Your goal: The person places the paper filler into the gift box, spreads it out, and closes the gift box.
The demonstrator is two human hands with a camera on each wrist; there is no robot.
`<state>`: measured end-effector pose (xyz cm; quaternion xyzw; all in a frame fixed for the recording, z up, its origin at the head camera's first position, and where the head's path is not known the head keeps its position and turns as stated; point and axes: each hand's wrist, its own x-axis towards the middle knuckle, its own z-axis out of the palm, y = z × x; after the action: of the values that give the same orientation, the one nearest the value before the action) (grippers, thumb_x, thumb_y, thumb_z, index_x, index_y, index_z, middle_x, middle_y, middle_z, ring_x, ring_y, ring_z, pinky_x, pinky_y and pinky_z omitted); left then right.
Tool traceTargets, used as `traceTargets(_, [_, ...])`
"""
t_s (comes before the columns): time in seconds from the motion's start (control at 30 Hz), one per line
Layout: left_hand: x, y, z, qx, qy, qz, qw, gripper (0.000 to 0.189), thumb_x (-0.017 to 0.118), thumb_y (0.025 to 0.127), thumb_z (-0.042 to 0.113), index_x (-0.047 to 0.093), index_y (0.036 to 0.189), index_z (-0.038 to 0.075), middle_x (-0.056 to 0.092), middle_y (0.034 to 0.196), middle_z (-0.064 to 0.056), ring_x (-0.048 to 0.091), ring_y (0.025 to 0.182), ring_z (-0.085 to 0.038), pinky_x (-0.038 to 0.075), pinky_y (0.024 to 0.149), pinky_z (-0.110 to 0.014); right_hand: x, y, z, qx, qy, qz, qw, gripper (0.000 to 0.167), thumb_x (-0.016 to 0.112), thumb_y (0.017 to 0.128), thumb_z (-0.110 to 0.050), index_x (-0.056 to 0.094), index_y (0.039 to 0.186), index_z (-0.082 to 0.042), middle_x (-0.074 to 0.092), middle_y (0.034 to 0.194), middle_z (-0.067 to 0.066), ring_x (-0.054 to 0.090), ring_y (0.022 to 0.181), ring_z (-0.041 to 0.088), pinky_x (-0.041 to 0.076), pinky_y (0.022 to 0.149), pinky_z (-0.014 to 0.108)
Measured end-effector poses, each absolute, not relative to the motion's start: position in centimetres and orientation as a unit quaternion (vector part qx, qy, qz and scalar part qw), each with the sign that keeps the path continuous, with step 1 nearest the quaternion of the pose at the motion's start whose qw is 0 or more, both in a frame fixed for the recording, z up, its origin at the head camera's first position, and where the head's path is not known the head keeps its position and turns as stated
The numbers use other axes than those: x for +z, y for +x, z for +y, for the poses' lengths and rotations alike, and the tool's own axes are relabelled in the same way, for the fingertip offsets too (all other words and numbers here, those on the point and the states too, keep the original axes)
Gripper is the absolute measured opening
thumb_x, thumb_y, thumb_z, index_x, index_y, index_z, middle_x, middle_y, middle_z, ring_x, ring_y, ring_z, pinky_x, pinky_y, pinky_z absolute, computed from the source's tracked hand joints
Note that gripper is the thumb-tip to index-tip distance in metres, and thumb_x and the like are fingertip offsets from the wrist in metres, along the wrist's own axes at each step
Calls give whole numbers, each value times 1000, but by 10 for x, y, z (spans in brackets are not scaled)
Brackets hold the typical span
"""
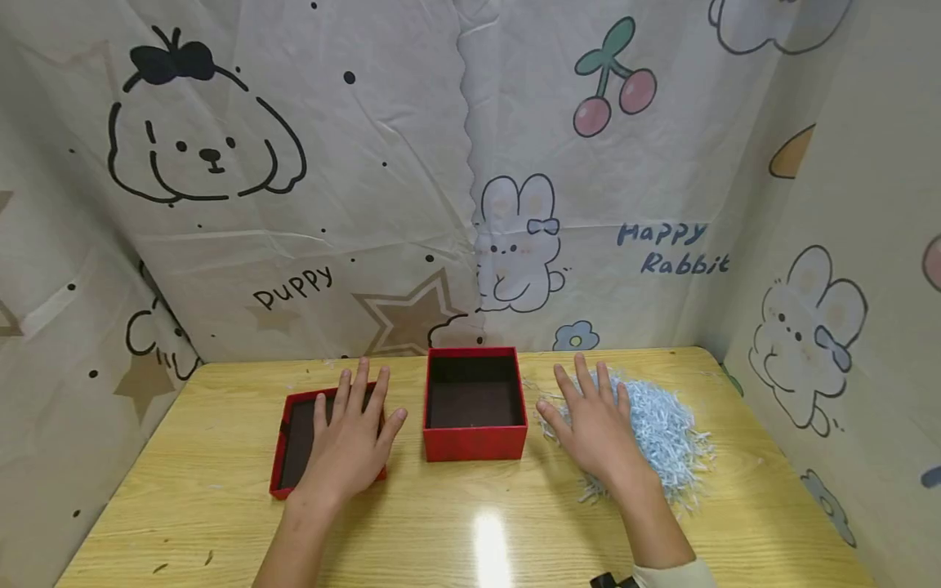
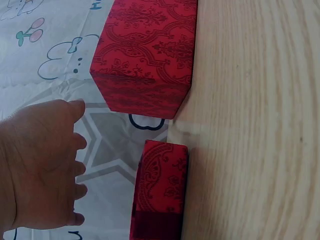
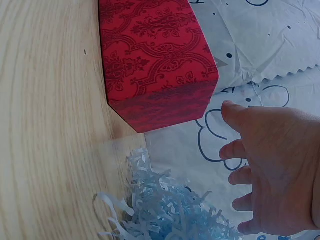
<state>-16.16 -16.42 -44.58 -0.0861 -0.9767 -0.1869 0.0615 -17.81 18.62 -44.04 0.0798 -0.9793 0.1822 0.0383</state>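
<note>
My left hand (image 1: 349, 442), fingers straight and spread, is over the box lid (image 1: 278, 457), a shallow red tray with a dark inside. The left wrist view shows the hand raised above that red lid (image 2: 161, 185), holding nothing. Between my hands stands a deeper red box (image 1: 474, 445), its dark inside facing up and bare. Patterned red cloth covers its outside (image 3: 155, 55). My right hand (image 1: 597, 433), also spread and holding nothing, hovers at the left side of a heap of pale blue shredded paper (image 1: 665, 441), partly covering it.
All of it rests on a light wood-grain table (image 1: 412, 531). A printed cloth (image 1: 412, 163) hangs behind the table and along both sides. At the bottom edge, a small black object (image 1: 604, 581) shows beside the right sleeve (image 1: 675, 575).
</note>
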Motion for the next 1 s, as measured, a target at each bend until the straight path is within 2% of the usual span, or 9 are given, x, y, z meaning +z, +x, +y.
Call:
traceTargets(0.2, [-448,-163,-160,-219,-97,-970,46,72,44,112,51,18,171,18,2,178,-13,0,162,-41,0,122,-74,-434,-175,191,186,75,-979,39,74,52,108,-54,37,165,-10,11,175,20,0,160,50,4,122,74])
traceTargets(0.3, [-452,-166,-158,-283,-114,-952,34,71,40,113,52,16,171,20,4,178,-12,3,163,-39,3,123,-73,-427,-171,198,203,68,-976,39,75,57,106,-53,38,164,-10,13,175,21,3,159,50,8,122,75])
traceTargets(0.4, [-457,-173,-155,-385,-137,-913,27,68,37,114,50,14,172,21,5,178,-8,5,163,-36,9,125,-69,-421,-167,213,219,61,-973,42,73,64,105,-46,41,162,-8,17,173,25,9,158,53,12,119,78])
traceTargets(0.53, [-464,-187,-146,-487,-154,-859,30,65,41,115,40,15,171,20,7,178,-6,8,162,-35,18,125,-67,-417,-166,246,237,50,-969,45,67,70,103,-34,46,158,-4,24,168,32,19,151,60,20,112,83])
traceTargets(0.73, [-475,-210,-126,-584,-108,-804,3,61,40,115,44,22,170,26,7,178,-5,7,162,-35,13,124,-70,-424,-165,301,265,24,-964,20,64,71,103,-26,47,155,2,26,162,38,28,143,65,32,107,82])
traceTargets(0.9, [-483,-220,-114,-647,-64,-759,-38,57,39,116,41,24,169,31,10,178,-4,7,163,-33,10,127,-65,-436,-166,329,285,15,-959,-4,68,71,103,-32,45,156,0,27,162,39,28,142,66,31,106,82])
traceTargets(1.0, [-484,-221,-111,-670,-50,-739,-52,54,37,116,39,25,169,35,12,177,2,7,163,-30,8,128,-63,-445,-170,337,290,27,-957,-2,64,72,102,-29,48,154,0,33,158,39,34,138,66,36,104,81])
